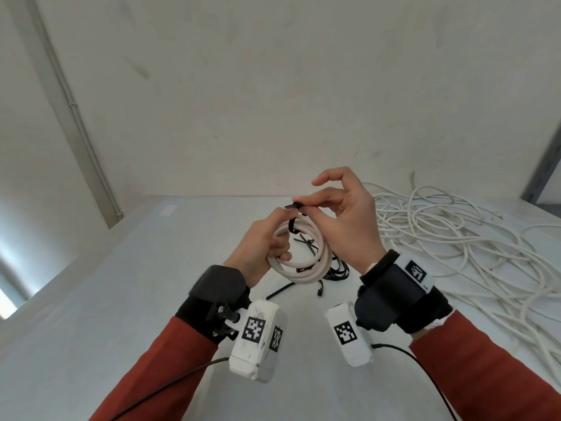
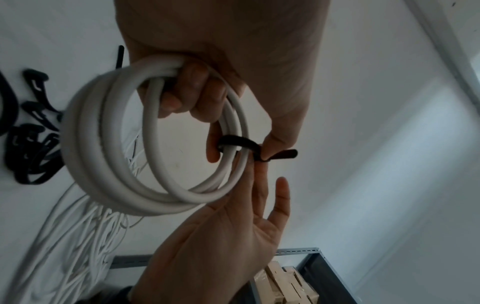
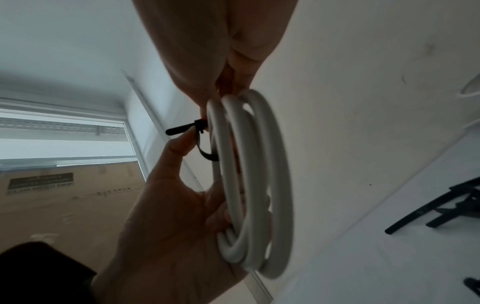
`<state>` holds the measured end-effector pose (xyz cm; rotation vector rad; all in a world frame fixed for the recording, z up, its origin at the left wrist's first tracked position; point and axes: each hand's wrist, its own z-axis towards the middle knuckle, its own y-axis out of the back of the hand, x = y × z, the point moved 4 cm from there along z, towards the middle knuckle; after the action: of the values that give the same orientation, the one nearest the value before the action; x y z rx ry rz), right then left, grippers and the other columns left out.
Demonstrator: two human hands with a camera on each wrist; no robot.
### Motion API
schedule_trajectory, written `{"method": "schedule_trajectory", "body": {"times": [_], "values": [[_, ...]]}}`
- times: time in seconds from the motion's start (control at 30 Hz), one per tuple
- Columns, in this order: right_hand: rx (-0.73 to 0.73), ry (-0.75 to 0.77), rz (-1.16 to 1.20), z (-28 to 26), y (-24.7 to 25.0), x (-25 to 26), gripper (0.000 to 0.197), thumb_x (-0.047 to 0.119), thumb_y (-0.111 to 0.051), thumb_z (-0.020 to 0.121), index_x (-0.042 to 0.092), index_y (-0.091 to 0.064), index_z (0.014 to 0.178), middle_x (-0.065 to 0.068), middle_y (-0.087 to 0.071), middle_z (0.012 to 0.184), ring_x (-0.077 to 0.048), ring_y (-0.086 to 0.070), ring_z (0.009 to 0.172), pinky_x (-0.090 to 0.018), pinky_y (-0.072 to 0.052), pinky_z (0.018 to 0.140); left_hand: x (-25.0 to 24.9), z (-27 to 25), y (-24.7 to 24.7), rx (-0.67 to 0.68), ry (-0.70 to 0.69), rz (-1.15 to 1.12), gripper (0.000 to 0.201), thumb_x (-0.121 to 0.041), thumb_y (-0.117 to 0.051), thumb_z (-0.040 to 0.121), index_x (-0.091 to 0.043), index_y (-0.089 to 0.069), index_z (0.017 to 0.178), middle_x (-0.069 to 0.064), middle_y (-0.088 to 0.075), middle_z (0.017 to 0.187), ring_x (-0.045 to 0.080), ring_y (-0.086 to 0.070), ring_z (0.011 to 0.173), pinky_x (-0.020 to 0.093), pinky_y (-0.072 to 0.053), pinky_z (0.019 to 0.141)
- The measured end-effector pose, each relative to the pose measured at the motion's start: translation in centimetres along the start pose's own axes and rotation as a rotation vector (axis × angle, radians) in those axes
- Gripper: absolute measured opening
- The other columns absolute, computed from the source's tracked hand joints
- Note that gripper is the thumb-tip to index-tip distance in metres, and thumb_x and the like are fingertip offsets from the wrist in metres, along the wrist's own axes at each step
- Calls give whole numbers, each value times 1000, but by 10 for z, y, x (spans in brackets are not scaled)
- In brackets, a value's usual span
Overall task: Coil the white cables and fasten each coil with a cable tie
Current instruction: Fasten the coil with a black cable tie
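The pale worktop [image 1: 121,299] carries a wide, loose heap of white cables [image 1: 455,232] off to the person's right, none of it wound yet. A scatter of spare black ties [image 1: 334,271] lies just under the hands.

Above the worktop, between the 2 hands, 1 finished coil [image 1: 303,270] of white cable is held in the air. It stands nearly upright, with its open ring facing the person.

The left hand [image 1: 261,247] carries it. Its lower fingers [image 2: 187,92] curl through the ring and clasp the bundle on the left side, while its thumb and forefinger reach up to the top of the coil.

The right hand [image 1: 349,220] comes in from the other side and grasps the fastening in a pinch of thumb and 1 finger. Its forefinger is lifted clear and touches nothing.

The cable tie [image 1: 293,205] sits at the top of the coil. Its band loops round the strands but stands off them, so it looks slack. The short free tail [image 3: 179,130] runs crosswise to the strands and points towards the person's left, away from the right hand's pinch.

By my reading, the tie is threaded but not drawn tight. The left thumb and forefinger are nearer the tail, so the tightening pull would run leftward along the tail while the right hand braces the head against the bundle.
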<state>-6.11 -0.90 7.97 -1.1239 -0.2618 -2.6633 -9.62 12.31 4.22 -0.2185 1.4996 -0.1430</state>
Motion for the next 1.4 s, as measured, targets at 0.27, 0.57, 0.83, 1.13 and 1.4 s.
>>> {"method": "schedule_trajectory", "body": {"times": [0.27, 0.57, 0.83, 1.13, 1.4], "values": [[123, -452, -143, 4, 10, -3, 32, 38, -57, 93, 12, -70, 80, -4, -70, 73, -12, -53, 54, -21, -41, 52, -18, -1, 24, -364, -504, 422, 17, -34, -70, 82, -17, -72, 86, -5, -71, 77, 7, -65, 72, 17, -47, 68], [283, -707, 304, -6, -19, -2, 29, 28, -51, 97, 11, -68, 80, 6, -35, 47, -8, -21, 41, -24, -14, 47, -27, -5, 23, -386, -587, 552, 29, -43, -74, 74, -18, -69, 90, 1, -70, 74, 18, -64, 65, 31, -51, 63], [260, -667, 360, -16, -32, -1, 28, 23, -54, 95, 12, -65, 72, 7, -30, 48, -8, -24, 43, -20, -22, 43, -29, -6, 30, -439, -552, 488, 11, -29, -72, 82, -18, -73, 85, 4, -70, 76, 28, -63, 75, 32, -49, 65], [250, -572, 271, -36, -47, 7, 29, 18, -57, 94, 9, -66, 68, 5, -34, 49, -11, -25, 47, -21, -26, 46, -26, -1, 43, -571, -539, 364, 11, -12, -63, 83, -13, -73, 80, -7, -67, 69, 1, -58, 63, 18, -45, 64], [201, -512, 189, -37, -56, 14, 27, 12, -55, 95, 4, -63, 71, 15, -47, 39, -3, -33, 41, -23, -24, 50, -20, 7, 50, -590, -472, 324, 14, -15, -62, 84, -16, -72, 74, -13, -60, 59, 10, -52, 62, 32, -43, 63]]}}
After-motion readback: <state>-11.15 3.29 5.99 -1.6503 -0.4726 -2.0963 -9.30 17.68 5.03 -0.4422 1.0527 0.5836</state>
